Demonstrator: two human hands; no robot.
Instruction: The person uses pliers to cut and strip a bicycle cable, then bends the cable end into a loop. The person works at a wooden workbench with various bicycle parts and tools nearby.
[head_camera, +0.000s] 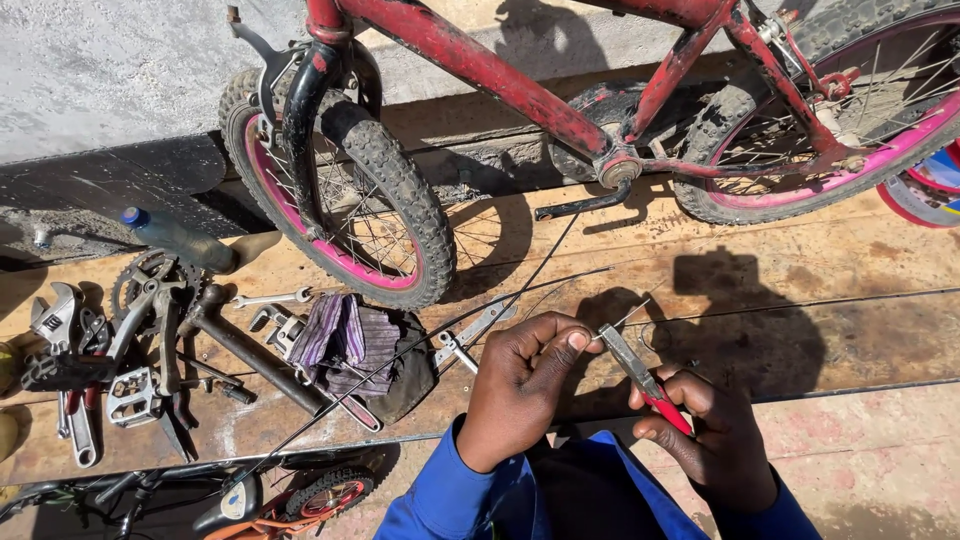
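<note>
My right hand (708, 432) grips red-handled pliers (640, 372), whose grey jaws point up and left towards a thin wire end. My left hand (522, 385) pinches that thin black cable (420, 345) at the jaw tips with thumb and fingers. The cable runs down-left across the wooden boards. Both arms wear blue sleeves. Just beyond the hands stands a small red bicycle (520, 85) with pink-rimmed wheels.
A heap of tools lies at the left: wrenches (62, 330), a crank with chainring (150, 290), a pedal (132, 397), a striped cloth (345, 340) and a dark bottle (175, 240). A small orange toy bicycle (300, 500) lies at the bottom left. A grey wall rises behind.
</note>
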